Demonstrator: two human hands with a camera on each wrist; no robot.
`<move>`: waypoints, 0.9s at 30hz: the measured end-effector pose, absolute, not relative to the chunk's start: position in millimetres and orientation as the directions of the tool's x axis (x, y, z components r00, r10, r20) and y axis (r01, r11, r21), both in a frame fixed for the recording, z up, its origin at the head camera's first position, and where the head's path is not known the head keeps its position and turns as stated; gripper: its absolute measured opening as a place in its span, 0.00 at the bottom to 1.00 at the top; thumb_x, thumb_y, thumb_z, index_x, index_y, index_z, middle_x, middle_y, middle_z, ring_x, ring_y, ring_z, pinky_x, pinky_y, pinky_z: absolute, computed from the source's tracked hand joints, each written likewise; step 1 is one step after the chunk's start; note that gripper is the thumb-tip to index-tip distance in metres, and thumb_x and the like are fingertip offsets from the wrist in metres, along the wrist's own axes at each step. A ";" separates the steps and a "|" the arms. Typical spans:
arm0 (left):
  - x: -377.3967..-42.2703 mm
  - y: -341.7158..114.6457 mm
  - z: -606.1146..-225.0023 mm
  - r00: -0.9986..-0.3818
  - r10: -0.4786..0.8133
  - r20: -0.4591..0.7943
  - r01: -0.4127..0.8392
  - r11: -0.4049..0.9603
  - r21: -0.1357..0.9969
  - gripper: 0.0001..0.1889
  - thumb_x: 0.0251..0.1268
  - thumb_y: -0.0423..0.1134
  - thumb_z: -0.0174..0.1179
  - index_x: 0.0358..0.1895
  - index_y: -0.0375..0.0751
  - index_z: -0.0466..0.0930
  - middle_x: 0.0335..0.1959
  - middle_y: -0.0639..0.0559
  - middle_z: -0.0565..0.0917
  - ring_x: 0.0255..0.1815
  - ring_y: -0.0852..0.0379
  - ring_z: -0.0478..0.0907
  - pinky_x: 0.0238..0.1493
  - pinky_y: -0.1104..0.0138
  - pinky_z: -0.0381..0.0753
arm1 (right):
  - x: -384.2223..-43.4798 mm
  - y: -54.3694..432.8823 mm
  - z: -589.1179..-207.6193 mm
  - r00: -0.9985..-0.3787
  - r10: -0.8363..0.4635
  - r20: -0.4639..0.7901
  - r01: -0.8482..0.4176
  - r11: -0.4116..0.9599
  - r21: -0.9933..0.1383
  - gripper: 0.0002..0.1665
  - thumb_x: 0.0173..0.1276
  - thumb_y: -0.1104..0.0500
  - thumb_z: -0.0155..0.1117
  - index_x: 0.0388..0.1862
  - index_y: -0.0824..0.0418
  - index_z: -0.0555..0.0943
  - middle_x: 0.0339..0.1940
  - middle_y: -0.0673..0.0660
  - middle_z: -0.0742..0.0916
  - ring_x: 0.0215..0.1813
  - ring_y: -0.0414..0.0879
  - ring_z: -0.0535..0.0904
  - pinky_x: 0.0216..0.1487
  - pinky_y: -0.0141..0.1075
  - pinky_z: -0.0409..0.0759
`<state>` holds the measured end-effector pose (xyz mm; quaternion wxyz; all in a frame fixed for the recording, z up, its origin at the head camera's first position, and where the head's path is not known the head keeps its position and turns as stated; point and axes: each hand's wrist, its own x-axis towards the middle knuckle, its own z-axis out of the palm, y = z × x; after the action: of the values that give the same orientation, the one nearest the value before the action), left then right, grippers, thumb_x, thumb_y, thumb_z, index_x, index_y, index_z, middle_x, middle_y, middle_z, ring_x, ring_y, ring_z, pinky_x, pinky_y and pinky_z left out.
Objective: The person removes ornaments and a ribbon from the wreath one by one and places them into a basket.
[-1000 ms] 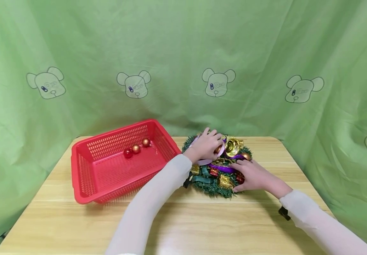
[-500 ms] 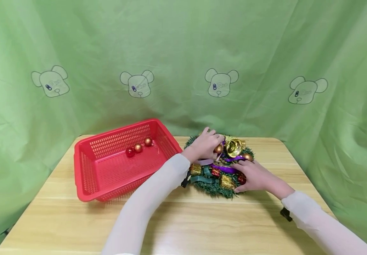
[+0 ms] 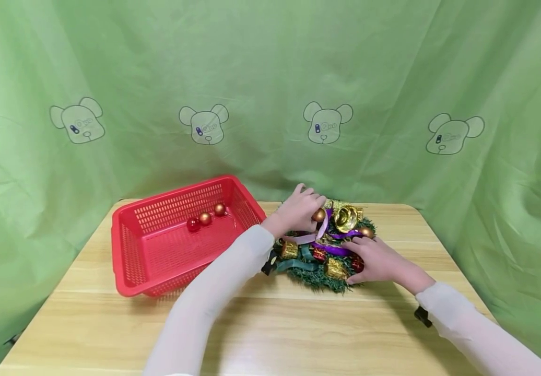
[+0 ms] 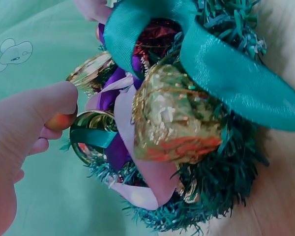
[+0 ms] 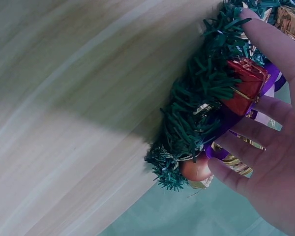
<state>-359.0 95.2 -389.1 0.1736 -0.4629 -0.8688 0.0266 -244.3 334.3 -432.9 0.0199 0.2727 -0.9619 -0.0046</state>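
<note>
On a wooden table (image 3: 298, 334) lies a green tinsel wreath (image 3: 319, 280), probably light and springy, best steadied by its bushy rim. The right hand (image 3: 379, 261) rests spread on the wreath's right side. Farther back, above the wreath's left part, the left hand (image 3: 300, 210) pinches a copper-gold bauble (image 3: 319, 214) between thumb and fingers. The bauble looks smooth, likely light, slippery and perhaps fragile; gripping around its middle seems safest. Left of the wreath, a red basket (image 3: 117, 256) holds three balls (image 3: 205, 218). Behind the wreath hangs a green curtain (image 3: 261, 62).
</note>
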 end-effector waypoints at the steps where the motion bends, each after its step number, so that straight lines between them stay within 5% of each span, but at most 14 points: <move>1: -358.2 93.5 -387.3 -0.511 0.813 0.280 0.795 0.571 -0.206 0.25 0.56 0.50 0.67 0.56 0.48 0.77 0.48 0.56 0.86 0.55 0.55 0.77 0.71 0.50 0.63 | -244.4 334.3 -432.8 -0.849 -0.526 0.036 -0.526 0.850 0.019 0.56 0.44 0.32 0.81 0.65 0.65 0.79 0.55 0.65 0.85 0.57 0.63 0.81 0.57 0.67 0.75; 13: -356.6 75.1 -377.0 -0.532 0.785 0.319 0.795 0.592 -0.132 0.22 0.56 0.48 0.69 0.53 0.49 0.75 0.48 0.57 0.85 0.53 0.54 0.75 0.69 0.52 0.65 | -243.4 331.3 -429.7 -0.851 -0.525 0.029 -0.525 0.851 0.003 0.54 0.45 0.33 0.81 0.66 0.63 0.78 0.59 0.68 0.84 0.60 0.65 0.80 0.60 0.69 0.73; 27: -360.4 45.4 -365.5 -0.482 0.735 0.476 0.789 0.601 -0.128 0.19 0.56 0.47 0.67 0.49 0.48 0.77 0.50 0.53 0.81 0.55 0.52 0.73 0.66 0.54 0.69 | -246.2 333.5 -433.8 -0.847 -0.530 0.034 -0.530 0.848 0.013 0.56 0.44 0.31 0.81 0.66 0.63 0.78 0.56 0.64 0.85 0.58 0.63 0.81 0.59 0.69 0.73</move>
<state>-360.4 45.4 -365.5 0.2492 -0.4435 -0.8592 -0.0539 -246.2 333.5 -433.8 0.0181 0.2759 -0.9610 -0.0016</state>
